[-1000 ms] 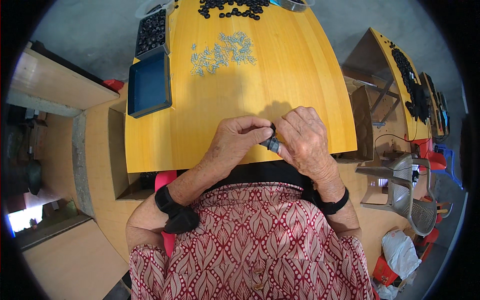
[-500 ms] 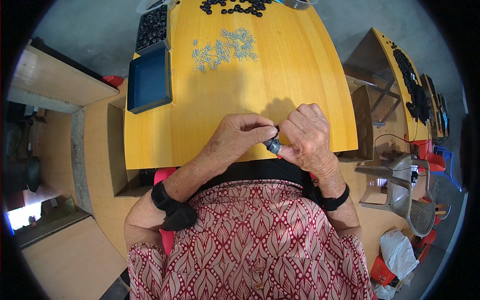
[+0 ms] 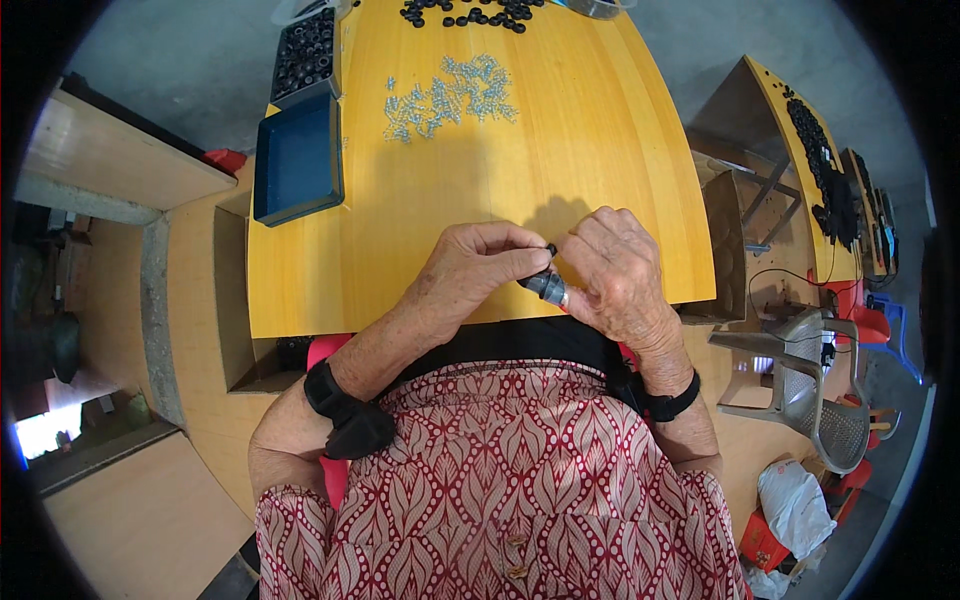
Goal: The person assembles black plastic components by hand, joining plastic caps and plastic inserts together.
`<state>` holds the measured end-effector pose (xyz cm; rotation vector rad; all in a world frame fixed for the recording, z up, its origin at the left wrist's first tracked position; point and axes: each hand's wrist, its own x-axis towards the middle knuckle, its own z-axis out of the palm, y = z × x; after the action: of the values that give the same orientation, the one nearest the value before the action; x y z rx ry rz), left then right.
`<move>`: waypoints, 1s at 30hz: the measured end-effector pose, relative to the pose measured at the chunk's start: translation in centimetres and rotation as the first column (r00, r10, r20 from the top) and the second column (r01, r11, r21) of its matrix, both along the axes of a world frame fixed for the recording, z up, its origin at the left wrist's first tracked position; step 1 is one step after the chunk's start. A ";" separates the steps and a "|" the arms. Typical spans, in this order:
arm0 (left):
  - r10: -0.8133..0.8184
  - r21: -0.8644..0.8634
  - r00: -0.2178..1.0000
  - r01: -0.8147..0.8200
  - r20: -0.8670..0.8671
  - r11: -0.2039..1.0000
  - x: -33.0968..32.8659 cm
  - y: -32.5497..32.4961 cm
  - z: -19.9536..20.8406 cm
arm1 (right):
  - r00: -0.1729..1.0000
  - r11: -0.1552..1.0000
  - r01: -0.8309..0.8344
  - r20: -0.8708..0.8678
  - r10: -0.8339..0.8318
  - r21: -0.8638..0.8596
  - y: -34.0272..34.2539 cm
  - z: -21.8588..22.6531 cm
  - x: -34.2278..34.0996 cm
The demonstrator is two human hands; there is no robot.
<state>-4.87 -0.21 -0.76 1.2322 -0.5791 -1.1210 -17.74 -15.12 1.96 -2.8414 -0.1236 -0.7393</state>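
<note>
Over the near edge of the yellow table my two hands meet. My left hand (image 3: pixel 465 268) is closed in a pinch, thumb against forefinger, with a small black part (image 3: pixel 551 249) at its fingertips. Close beside it, my right hand (image 3: pixel 618 272) is curled with its knuckles up. A dark grey, shiny sleeve-like piece (image 3: pixel 546 286) sits at the right thumb; I cannot tell if it is wrapped round the thumb or held. What the right fingers enclose is hidden. Farther up the table lies a loose spread of small silvery screws (image 3: pixel 455 98).
On the wooden table (image 3: pixel 590 140), a dark blue tray (image 3: pixel 300 165) stands at the left edge, behind it a bin of black rings (image 3: pixel 305 55). More black rings (image 3: pixel 480 18) lie at the far edge. Right of the table are a cardboard box (image 3: pixel 725 245) and a grey chair (image 3: pixel 800 365).
My left fingertips have shifted slightly left, and more of the dark grey piece shows between the hands. The right hand stays almost where it was.
</note>
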 end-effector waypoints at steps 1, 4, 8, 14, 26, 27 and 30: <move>0.001 0.000 1.000 -0.001 0.000 1.000 -0.1 0.0 0.0 | 1.000 1.000 -0.001 0.000 0.001 0.000 0.1 0.2 0.0; 0.012 -0.002 1.000 -0.012 0.013 1.000 -0.4 0.1 0.1 | 0.999 0.999 0.027 -0.024 -0.027 -0.018 0.2 0.5 -0.1; 0.018 -0.005 1.000 -0.018 -0.012 1.000 -0.5 0.0 0.2 | 1.000 1.000 0.014 -0.005 -0.014 0.012 0.1 0.3 0.3; 0.004 0.012 0.996 -0.005 0.088 1.000 -0.1 0.1 0.2 | 0.999 1.000 -0.014 0.033 0.013 0.028 0.0 0.2 0.3; 0.092 -0.083 0.988 -0.082 0.126 0.993 -0.1 -0.9 0.0 | 0.997 0.997 0.000 0.071 -0.006 0.077 0.7 -0.9 0.8; 0.106 -0.099 0.988 -0.095 0.113 0.991 -0.1 -1.0 0.0 | 0.997 0.997 0.025 0.069 -0.031 0.077 0.8 -0.9 0.9; 0.117 -0.124 0.985 -0.102 0.127 0.987 -0.2 -1.5 -0.2 | 0.997 0.995 0.038 0.058 -0.044 0.095 0.8 -1.1 0.8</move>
<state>-5.05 -1.69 -0.96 1.2287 -0.6607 -0.9047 -16.94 -14.27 0.90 -2.7411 -0.0383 -0.8176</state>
